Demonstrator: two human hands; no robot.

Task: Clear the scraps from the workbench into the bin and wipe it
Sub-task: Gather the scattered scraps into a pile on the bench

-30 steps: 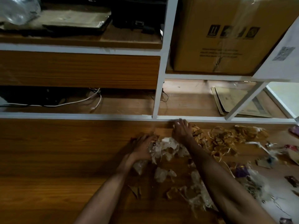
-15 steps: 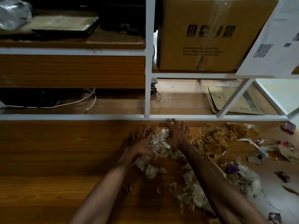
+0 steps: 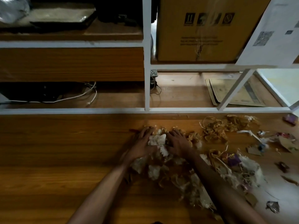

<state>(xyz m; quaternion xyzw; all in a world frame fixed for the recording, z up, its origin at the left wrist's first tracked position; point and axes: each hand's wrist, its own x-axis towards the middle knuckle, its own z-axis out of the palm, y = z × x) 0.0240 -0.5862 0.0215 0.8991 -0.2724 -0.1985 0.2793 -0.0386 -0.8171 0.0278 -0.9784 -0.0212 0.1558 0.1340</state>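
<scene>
A heap of crumpled clear plastic and brown tape scraps (image 3: 157, 143) lies on the wooden workbench (image 3: 64, 151). My left hand (image 3: 141, 145) rests on the heap's left side and my right hand (image 3: 178, 143) on its right side, fingers spread, pressing the scraps together between them. More plastic and tape scraps (image 3: 182, 177) trail toward me under my right forearm. A tangle of brown tape (image 3: 215, 130) lies further right. No bin or cloth is in view.
Small scraps, a purple wrapper (image 3: 233, 159), card pieces (image 3: 288, 143) and foil (image 3: 272, 206) litter the bench's right side. Behind the bench stands a white-framed shelf (image 3: 147, 88) with cables (image 3: 90, 94), papers (image 3: 234, 92) and a cardboard box (image 3: 203, 29).
Both hands have drawn closer together and pulled back toward me, bunching the plastic scraps between them. The view has shifted slightly right.
</scene>
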